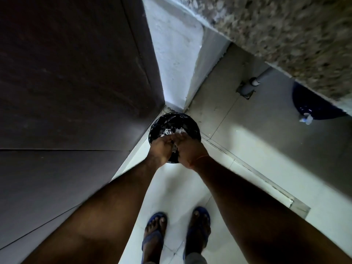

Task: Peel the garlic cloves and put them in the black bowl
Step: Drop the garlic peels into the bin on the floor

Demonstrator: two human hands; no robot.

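Garlic skins [167, 131] white, in black-lined bin [192, 126] just beyond both grips | left hand [159, 149], right hand [187, 150] curled together over bin, more skins pinched between | feet in blue sandals [154, 237] on floor

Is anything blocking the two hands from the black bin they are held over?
Nothing visible does. Left hand and right hand are together directly over the black-lined bin, whose mouth is open, with white papery scraps inside.

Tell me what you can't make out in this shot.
- Head view: whatever the left hand and right hand hold over the bin; curled fingers hide it.
- White scraps in the bin: too small to identify.
- Blue tub: mostly hidden under the counter.
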